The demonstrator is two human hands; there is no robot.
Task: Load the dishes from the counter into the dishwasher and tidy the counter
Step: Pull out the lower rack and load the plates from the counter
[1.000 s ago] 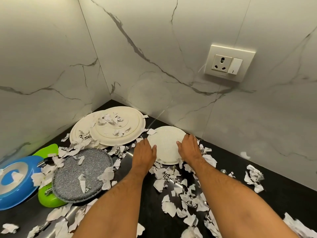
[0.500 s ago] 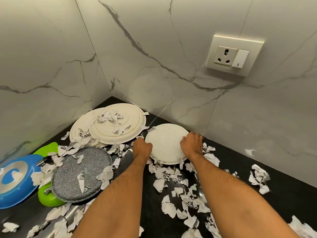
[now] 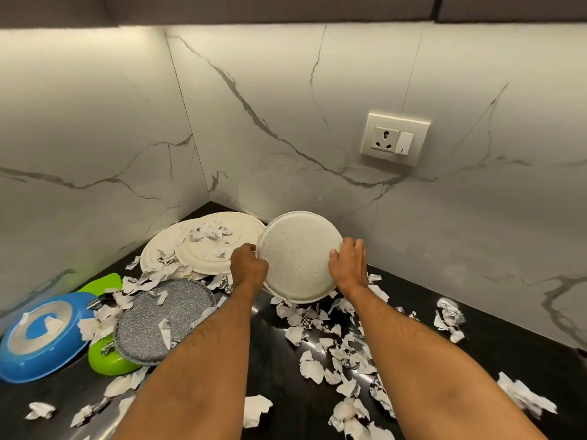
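Speckled white plate (image 3: 298,258) is tilted up off the counter (image 3: 279,369), left hand (image 3: 249,266) and right hand (image 3: 349,265) curled round opposite rims, probably to tip it clean. Paper scraps (image 3: 320,331) litter below; cream plates (image 3: 216,246), grey plate (image 3: 165,315) wait left.

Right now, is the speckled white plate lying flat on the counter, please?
No, both hands, left hand and right hand, hold the speckled white plate by its edges, tilted up off the black counter.
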